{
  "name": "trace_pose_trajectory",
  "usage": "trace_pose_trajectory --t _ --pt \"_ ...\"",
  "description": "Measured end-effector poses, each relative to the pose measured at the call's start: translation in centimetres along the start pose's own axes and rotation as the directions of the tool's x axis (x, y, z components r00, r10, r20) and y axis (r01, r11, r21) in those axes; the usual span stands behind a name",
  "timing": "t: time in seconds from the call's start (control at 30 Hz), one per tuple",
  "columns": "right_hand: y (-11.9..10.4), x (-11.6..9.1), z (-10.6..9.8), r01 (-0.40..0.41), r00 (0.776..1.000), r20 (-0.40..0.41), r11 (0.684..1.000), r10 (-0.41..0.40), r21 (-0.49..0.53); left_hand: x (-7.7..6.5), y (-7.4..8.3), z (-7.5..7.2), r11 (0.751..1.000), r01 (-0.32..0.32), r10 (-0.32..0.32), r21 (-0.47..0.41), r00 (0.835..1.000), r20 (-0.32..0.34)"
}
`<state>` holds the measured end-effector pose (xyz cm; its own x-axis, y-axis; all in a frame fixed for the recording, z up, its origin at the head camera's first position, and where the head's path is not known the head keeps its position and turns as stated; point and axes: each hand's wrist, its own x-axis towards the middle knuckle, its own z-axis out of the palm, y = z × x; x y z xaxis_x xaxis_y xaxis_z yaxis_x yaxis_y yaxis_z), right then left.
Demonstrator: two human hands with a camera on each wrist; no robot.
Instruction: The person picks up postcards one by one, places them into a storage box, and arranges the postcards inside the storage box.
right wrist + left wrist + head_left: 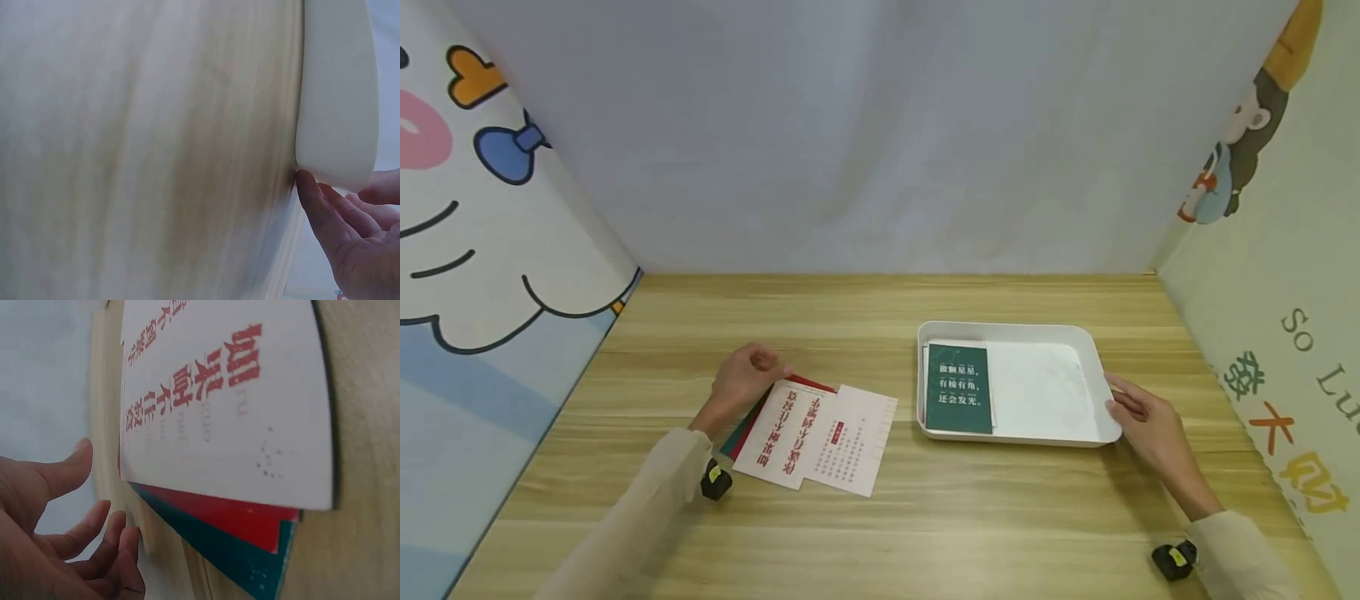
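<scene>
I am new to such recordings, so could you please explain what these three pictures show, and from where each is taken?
There is no machine: a person works with two bare hands. The wide picture comes from a camera on the head; the close ones, from a camera on each wrist. On the table lie overlapping printed cards and, beside them, a white tray with a green card in its left end. The right hand holds the tray's right end between thumb and fingers. The left hand is beside the cards, gripping nothing.
</scene>
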<state>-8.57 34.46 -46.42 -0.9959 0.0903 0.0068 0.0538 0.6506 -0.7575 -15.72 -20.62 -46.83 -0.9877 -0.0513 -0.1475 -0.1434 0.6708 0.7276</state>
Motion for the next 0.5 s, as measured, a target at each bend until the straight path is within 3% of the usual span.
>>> trace_pose_trajectory --t 0.37,0.5 --pt "-0.1 -0.3 0.0 0.028 1.0 -0.009 0.999 -0.028 0.016 -1.3 -1.8 -0.3 0.997 0.083 -0.083 -0.002 0.997 0.004" --pt "-0.2 -0.2 0.0 0.035 0.999 -0.012 0.999 -0.035 0.014 -1.7 -1.9 -0.1 0.997 0.076 -0.077 -0.032 0.997 -0.009"
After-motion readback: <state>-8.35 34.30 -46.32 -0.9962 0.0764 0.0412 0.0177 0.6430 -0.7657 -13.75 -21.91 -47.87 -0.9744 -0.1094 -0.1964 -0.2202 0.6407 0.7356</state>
